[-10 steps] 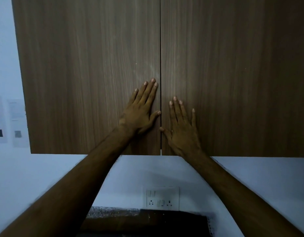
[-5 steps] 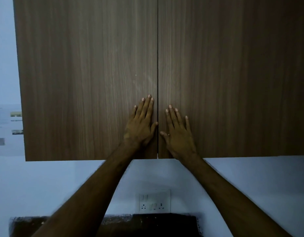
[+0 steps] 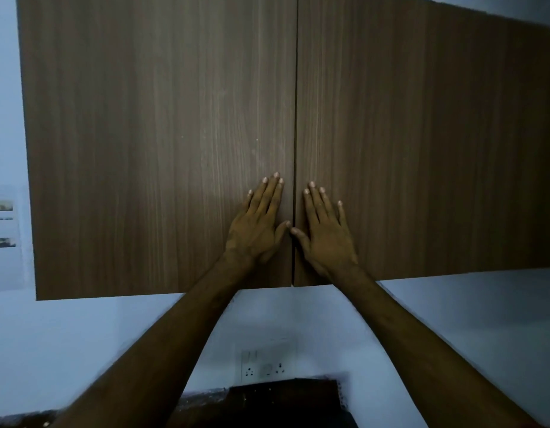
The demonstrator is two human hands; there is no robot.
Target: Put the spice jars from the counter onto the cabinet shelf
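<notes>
Presently I note the left hand [image 3: 257,233] and right hand [image 3: 326,234] spread flat, holding nothing, against the closed cabinet doors [image 3: 162,143]. No spice jars visible. Risk: handleless doors swinging out toward the face.

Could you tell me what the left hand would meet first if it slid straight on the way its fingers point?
The left hand lies flat on the left cabinet door, fingers pointing up. Sliding on, it would likely meet only more bare door panel; no handle shows in that line.
</notes>
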